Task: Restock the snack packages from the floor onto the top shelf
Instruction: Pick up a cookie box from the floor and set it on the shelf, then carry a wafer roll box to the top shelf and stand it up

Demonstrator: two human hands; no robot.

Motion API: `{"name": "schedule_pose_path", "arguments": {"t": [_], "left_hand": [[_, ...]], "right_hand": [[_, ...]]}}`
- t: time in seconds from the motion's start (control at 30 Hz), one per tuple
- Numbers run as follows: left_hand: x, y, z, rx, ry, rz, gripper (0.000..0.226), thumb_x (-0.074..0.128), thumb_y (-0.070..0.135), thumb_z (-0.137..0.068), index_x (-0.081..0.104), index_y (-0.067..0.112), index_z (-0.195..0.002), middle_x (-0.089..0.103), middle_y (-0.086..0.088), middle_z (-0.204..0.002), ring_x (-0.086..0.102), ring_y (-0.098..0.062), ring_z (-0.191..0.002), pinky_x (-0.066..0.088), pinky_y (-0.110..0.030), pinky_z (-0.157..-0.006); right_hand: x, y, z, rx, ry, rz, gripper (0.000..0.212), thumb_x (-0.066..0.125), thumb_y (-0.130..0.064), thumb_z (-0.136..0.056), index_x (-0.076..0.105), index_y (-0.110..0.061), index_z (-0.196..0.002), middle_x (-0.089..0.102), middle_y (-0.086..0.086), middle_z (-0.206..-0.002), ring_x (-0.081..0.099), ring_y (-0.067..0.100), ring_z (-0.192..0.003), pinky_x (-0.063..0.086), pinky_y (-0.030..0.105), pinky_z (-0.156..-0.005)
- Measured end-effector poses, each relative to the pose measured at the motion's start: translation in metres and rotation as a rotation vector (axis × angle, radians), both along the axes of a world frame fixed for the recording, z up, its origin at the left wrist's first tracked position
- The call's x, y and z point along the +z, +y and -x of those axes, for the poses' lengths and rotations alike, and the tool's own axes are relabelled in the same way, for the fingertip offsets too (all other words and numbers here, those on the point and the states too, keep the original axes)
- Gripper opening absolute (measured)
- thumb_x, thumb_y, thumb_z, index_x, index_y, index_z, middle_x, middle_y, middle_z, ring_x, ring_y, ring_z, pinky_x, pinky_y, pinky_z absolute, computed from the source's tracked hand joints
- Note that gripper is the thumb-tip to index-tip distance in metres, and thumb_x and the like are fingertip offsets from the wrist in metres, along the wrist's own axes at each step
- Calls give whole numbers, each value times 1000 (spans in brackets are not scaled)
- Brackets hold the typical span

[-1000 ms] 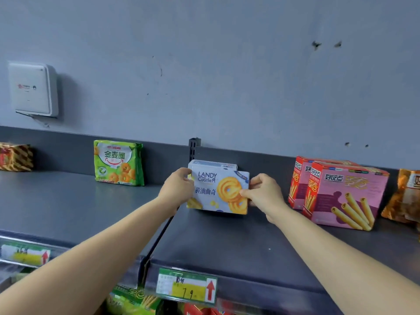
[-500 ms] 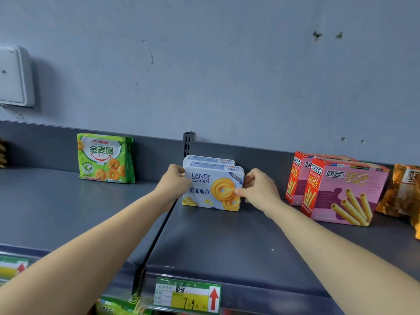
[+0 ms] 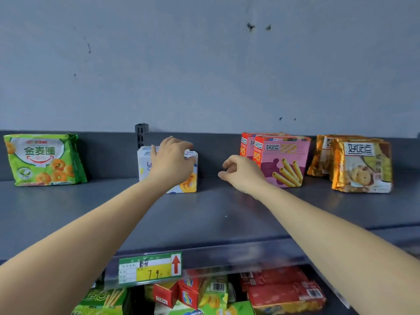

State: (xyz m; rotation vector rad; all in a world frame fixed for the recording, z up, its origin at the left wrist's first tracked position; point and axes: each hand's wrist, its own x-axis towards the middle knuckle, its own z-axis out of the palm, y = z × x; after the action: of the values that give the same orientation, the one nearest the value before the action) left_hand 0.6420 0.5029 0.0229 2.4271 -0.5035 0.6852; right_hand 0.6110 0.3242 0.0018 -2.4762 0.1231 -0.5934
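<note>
Pale cookie box (image 3: 190, 181), upright on grey shelf (image 3: 204, 214), left hand (image 3: 172, 162) gripping its top.

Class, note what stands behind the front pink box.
A second pink box, only its left strip showing; the front pink box and right hand cover the rest.

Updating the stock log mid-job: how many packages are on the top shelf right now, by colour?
Green bag: 1
White cookie boxes: 2, one behind the other, partly hidden
Pink boxes: 2
Gold bags: 2
Total: 7
</note>
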Motion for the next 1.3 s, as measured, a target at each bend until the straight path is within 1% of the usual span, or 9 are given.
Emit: {"name": "schedule_pose_path", "arguments": {"t": [0.17,0.27,0.37,0.47,0.73,0.8,0.93,1.17,1.3], "left_hand": [[-9,-49,40,-241,11,-176,33,53,32,-93,64,14,-117,61,-6,-123,53,-28,-118,39,-40,-102],[-18,-74,70,-421,22,-231,33,53,32,-92,66,13,-116,64,-8,-118,57,-30,-114,45,-39,-95],[-27,-97,105,-587,29,-240,38,57,29,-91,62,9,-123,62,-11,-126,56,-31,-118,47,-43,-96],[-37,-122,144,-753,-9,-262,39,59,29,-90,61,3,-120,62,-16,-123,56,-32,-116,49,-43,-93],[-66,-199,290,-1101,-50,-331,33,54,24,-91,61,11,-120,59,-14,-120,56,-32,-113,44,-33,-88],[-80,-221,335,-1183,-34,-387,30,53,26,-91,62,10,-115,59,-15,-121,56,-33,-114,47,-35,-91],[-112,-257,438,-1304,-23,-488,42,49,32,-96,53,10,-131,52,-12,-132,50,-29,-122,43,-36,-98],[-147,-307,622,-1539,-18,-559,35,51,30,-95,56,11,-124,55,-9,-125,53,-26,-114,45,-33,-89],[-164,-327,716,-1645,-58,-599,35,52,33,-95,58,8,-120,56,-11,-122,54,-28,-110,47,-39,-91]], "right_hand": [[-1,-34,71,-272,-16,99,24,65,-37,-88,64,-21,-106,67,-2,-115,53,16,-117,39,36,-102],[-7,-54,125,-420,28,118,24,64,-35,-88,64,-19,-105,63,0,-125,55,22,-119,46,33,-91],[-18,-71,187,-588,71,122,27,63,-38,-88,62,-22,-110,65,-1,-116,61,22,-105,51,35,-86],[-32,-84,253,-743,100,122,27,63,-35,-89,62,-23,-112,66,-1,-115,61,23,-105,51,33,-86],[-59,-107,442,-1024,251,164,30,59,-29,-91,60,-18,-119,61,6,-119,58,25,-109,49,34,-87],[-68,-112,491,-1074,304,181,34,58,-30,-91,58,-17,-123,59,7,-123,57,25,-111,45,31,-86],[-90,-115,595,-1178,412,168,34,55,-30,-92,56,-16,-123,58,6,-125,56,27,-110,45,31,-83],[-126,-107,794,-1389,602,100,40,56,-34,-94,53,-18,-130,55,7,-131,54,28,-116,49,38,-91],[-142,-91,902,-1551,665,21,32,57,-32,-91,59,-16,-119,60,8,-122,57,29,-111,51,40,-87]]}}
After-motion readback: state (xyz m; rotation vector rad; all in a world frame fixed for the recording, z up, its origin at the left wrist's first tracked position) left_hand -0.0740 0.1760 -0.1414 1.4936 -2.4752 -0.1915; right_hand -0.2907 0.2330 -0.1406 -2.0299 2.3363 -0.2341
